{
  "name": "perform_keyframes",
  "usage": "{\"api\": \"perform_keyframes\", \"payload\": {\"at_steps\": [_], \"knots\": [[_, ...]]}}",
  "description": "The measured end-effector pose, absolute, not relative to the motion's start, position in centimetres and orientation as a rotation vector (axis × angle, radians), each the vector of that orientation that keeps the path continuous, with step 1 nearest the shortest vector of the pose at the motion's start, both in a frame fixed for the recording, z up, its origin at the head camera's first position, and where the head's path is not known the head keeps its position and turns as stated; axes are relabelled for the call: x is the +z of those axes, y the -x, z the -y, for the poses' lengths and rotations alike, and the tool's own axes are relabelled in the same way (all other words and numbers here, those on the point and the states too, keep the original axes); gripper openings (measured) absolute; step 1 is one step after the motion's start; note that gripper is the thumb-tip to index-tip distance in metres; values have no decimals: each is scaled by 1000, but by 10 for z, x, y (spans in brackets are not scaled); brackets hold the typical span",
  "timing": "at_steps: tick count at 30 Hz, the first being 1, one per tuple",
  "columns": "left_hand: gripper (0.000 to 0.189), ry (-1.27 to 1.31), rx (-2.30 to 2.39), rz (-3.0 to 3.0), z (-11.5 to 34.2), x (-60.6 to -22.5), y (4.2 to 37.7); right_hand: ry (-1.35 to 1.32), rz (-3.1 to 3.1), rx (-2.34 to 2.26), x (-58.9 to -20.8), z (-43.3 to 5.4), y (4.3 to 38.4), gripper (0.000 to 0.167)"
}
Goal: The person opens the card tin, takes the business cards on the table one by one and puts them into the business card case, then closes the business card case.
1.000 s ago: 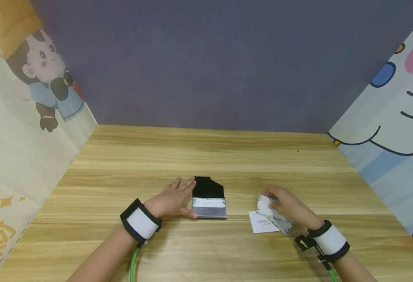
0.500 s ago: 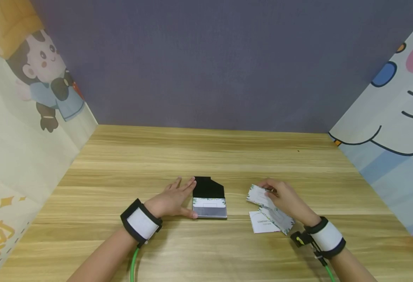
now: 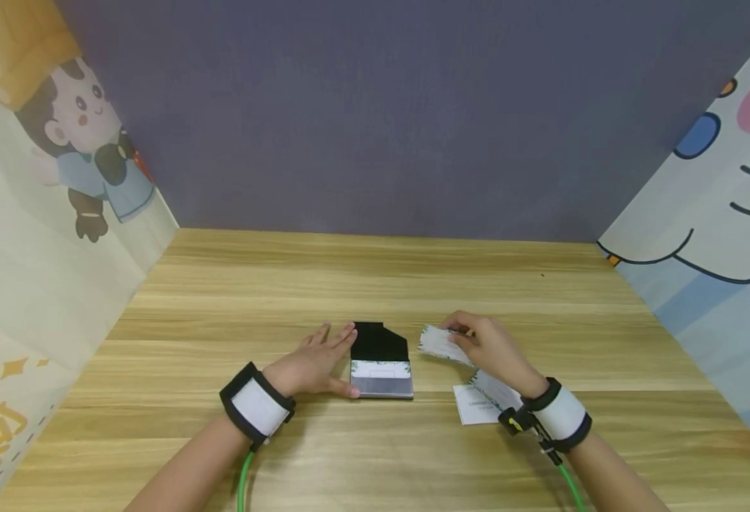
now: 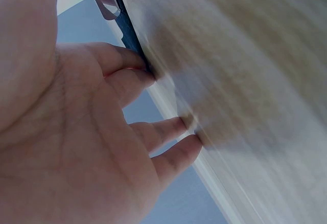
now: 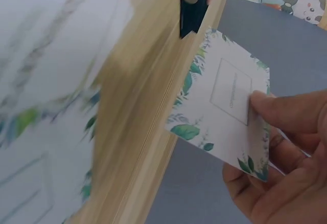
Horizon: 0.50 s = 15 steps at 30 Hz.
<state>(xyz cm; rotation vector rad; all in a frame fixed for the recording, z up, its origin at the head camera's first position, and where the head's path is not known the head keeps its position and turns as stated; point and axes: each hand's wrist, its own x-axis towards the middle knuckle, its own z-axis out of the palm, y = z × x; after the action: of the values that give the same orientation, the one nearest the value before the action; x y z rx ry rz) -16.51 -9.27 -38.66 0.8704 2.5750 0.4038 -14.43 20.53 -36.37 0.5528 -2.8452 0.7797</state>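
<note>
In the head view a card case [image 3: 382,386] lies flat on the table with its black flap [image 3: 379,341] folded back and a leaf-patterned card inside. My left hand [image 3: 311,367] rests at the case's left edge, its spread fingers touching the flap and its thumb at the lower corner. My right hand [image 3: 493,350] pinches a white business card [image 5: 222,106] with a green leaf border between thumb and fingers. That card is raised off the table, to the right of the case. Below it, two more cards [image 3: 475,407] lie overlapping, partly hidden by my right hand and wrist.
The wood-grain table [image 3: 272,284] runs back to a dark grey-blue wall [image 3: 375,121]. Cartoon-printed panels stand along the left side [image 3: 35,284] and right side [image 3: 726,213]. Green cables [image 3: 243,476] trail from both wrist straps.
My right hand has lifted one card from the loose cards and carried it left and away from me, toward the case. My left hand has stayed at the case.
</note>
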Motion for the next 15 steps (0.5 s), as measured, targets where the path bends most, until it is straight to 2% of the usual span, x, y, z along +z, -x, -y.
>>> {"api": "perform_keyframes", "payload": {"at_steps": [15], "knots": [[98, -872, 394, -2582, 92, -388, 166, -646, 2758, 1056, -361, -161, 166, 19]]}}
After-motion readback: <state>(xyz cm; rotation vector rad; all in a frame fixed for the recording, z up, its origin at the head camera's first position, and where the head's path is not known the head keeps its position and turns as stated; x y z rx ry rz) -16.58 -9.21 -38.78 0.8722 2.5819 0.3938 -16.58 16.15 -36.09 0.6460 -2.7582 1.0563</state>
